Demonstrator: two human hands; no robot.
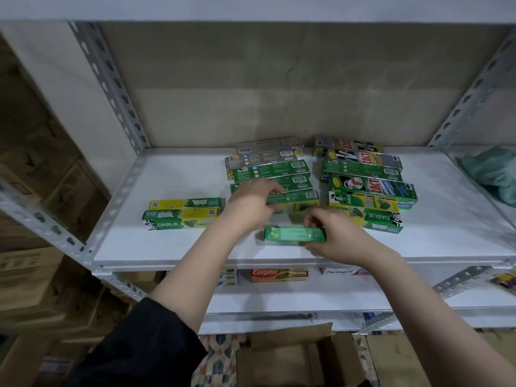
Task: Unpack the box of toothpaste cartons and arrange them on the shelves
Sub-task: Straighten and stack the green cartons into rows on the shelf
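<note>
Placement is the step in hand: the right hand [332, 236] pinches a small green cardboard toothpaste carton [294, 234] by its right end, thumb below and fingers above, holding it level just over the front edge of the white metal shelf [173, 244], low in the middle of the frame. The left hand [252, 203] curls its fingers round the left end of another green carton [293, 197] at the front of the middle stack, apparently squaring it up.

To do this well, the person probably needs to steady the middle stack first, then slide the held carton in flush against it, long side parallel to the shelf edge, matching the neighbours. Pushing too hard could skew the tidy rows behind.

Two yellow-and-green Darlie cartons [181, 216] lie at centre left; a taller mixed stack [368, 188] sits at centre right. The open brown cardboard box [293, 356] waits at the bottom of the frame, its contents unclear.
</note>
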